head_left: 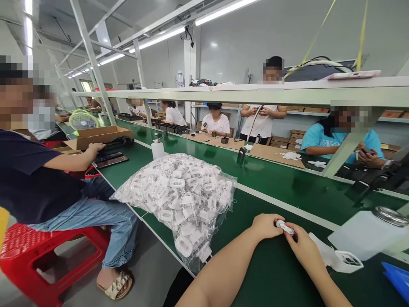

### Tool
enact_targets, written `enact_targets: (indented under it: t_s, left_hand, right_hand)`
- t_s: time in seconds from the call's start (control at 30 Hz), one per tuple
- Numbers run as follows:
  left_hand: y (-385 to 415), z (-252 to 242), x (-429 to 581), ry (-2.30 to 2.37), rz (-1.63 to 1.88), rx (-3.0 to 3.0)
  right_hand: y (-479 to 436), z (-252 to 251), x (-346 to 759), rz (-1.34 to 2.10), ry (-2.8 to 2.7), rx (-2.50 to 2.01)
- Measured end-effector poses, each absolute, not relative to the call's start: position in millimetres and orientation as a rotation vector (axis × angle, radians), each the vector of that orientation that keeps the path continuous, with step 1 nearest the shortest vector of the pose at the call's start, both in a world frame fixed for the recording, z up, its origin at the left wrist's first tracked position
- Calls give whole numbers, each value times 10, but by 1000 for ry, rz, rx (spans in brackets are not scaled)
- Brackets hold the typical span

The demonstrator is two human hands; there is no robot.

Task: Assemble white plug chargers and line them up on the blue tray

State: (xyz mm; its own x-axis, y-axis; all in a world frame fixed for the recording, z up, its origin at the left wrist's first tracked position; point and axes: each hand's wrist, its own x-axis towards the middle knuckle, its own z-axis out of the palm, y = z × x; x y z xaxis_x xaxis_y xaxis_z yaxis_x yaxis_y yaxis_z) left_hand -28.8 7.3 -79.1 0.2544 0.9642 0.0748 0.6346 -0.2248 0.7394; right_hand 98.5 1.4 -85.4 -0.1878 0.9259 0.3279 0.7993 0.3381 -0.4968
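Both my hands meet over the green conveyor belt (281, 273) near its front edge. My left hand (266, 226) and my right hand (302, 247) are closed together on a small white coiled cable (285, 227), pinched between the fingers of both. A large clear plastic bag (182, 196) stuffed with many white coiled cables lies on the belt just left of my left hand. A small white part with a dark opening (347, 261) rests on the belt right of my right hand.
A translucent white bottle with a metal cap (372, 232) stands at the right, and a blue thing (398, 277) lies at the far right edge. A person sits on a red stool (47, 260) at my left. Other people work across the belt under a metal shelf (287, 91).
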Motion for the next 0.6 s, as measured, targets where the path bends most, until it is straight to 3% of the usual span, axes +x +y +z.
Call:
enact_targets:
  t_s: [0.47, 0.6]
  left_hand:
    - [67, -818, -262, 1481, 685, 2028]
    - [48, -634, -237, 1481, 1004, 1863]
  right_hand:
    - [12, -885, 982, 273, -2019, -1510]
    - [28, -892, 982, 296, -2031, -1521]
